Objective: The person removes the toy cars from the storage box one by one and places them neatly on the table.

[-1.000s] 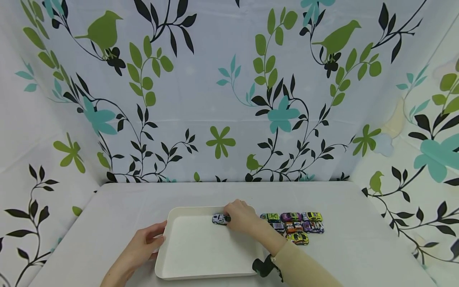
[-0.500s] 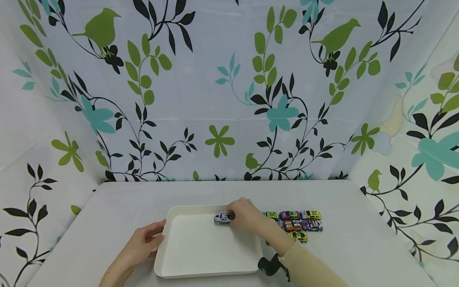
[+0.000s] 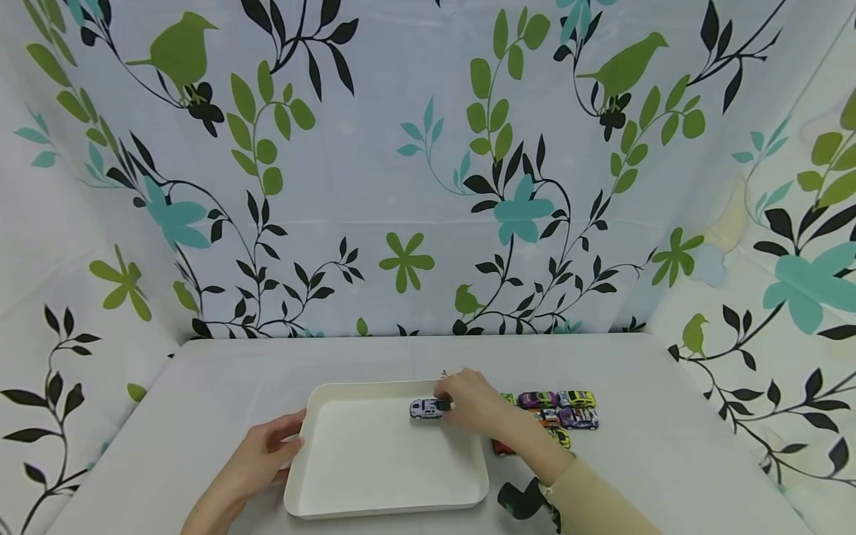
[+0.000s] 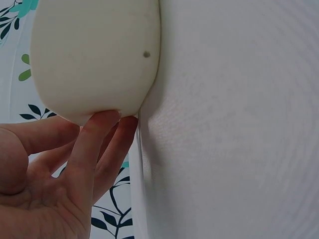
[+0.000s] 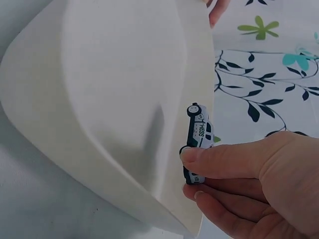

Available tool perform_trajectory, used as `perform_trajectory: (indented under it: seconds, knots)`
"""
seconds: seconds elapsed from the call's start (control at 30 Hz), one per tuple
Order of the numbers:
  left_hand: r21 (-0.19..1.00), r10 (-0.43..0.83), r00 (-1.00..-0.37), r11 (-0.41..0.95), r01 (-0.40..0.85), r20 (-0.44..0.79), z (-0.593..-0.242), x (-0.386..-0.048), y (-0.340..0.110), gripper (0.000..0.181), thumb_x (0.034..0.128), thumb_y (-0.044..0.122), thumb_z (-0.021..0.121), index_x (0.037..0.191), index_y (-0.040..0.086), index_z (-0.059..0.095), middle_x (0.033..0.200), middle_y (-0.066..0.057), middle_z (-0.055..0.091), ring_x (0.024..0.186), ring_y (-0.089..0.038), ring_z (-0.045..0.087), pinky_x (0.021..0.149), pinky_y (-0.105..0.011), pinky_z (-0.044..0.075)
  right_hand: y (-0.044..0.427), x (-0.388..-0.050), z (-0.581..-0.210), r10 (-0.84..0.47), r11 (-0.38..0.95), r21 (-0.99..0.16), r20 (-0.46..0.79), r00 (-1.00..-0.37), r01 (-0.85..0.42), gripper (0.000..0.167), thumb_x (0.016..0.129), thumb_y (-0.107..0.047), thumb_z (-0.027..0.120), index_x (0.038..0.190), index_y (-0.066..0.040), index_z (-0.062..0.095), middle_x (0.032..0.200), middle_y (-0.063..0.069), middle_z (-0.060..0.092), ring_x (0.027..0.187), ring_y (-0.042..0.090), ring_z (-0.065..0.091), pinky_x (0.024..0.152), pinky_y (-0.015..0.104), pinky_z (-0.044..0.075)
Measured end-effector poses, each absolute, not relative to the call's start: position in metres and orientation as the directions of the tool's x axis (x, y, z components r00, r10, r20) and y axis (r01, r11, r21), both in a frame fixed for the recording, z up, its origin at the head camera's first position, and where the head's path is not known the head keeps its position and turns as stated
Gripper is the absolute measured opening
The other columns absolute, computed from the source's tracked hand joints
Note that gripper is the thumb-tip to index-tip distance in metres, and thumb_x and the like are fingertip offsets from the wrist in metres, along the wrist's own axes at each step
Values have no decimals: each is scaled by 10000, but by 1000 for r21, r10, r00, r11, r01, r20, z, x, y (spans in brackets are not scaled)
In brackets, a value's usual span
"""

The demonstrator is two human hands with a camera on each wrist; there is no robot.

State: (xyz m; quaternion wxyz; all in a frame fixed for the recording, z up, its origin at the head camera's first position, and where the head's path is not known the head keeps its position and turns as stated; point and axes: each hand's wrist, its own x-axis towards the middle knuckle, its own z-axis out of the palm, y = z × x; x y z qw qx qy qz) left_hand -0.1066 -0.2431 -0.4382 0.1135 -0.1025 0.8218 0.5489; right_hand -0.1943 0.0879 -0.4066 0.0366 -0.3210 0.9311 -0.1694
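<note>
In the head view, my right hand (image 3: 471, 401) pinches a small silver toy car (image 3: 425, 408) over the back right part of a white tray (image 3: 388, 475). Up close in the right wrist view, thumb and fingertips grip one end of the toy car (image 5: 198, 127), which has black wheels and dark lettering on its side. A shadow falls on the tray floor beside it. My left hand (image 3: 264, 453) rests its fingertips against the tray's left edge. The left wrist view shows those fingers (image 4: 87, 149) touching the tray's outer wall (image 4: 99, 59), fairly straight.
Right of the tray, several colourful toy cars (image 3: 576, 417) stand close together in rows, partly hidden by my right forearm. A black device (image 3: 524, 499) sits at the right wrist. Patterned cloth (image 3: 401, 186) hangs behind and beside the white table (image 3: 642, 446).
My right hand has moved slightly right with the silver toy car, and the forearm covers more of the parked cars. The left hand stays at the tray's edge. The head view shifts slightly.
</note>
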Motion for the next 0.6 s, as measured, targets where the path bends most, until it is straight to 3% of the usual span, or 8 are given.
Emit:
perform_trajectory:
  seconds: [0.2, 0.6]
  knots:
    - [883, -42, -954, 370, -291, -297, -438, -106, -243, 527, 988, 42, 591, 1488, -3, 430, 1453, -296, 482, 1144, -337, 644, 770, -470, 619, 99, -190, -403, -614, 726, -341, 72, -786, -597, 191, 812, -79, 807, 997, -74, 760, 917, 6, 736, 810, 122, 591, 764, 320, 541]
    - [886, -42, -958, 370, -279, -284, -439, -106, -244, 516, 990, 41, 586, 1482, -5, 438, 1452, -296, 483, 1154, -347, 639, 765, -476, 619, 130, -176, -386, -579, 728, -387, 96, -810, -566, 268, 813, -53, 805, 1073, -28, 743, 1030, 66, 744, 928, 202, 679, 807, 359, 594]
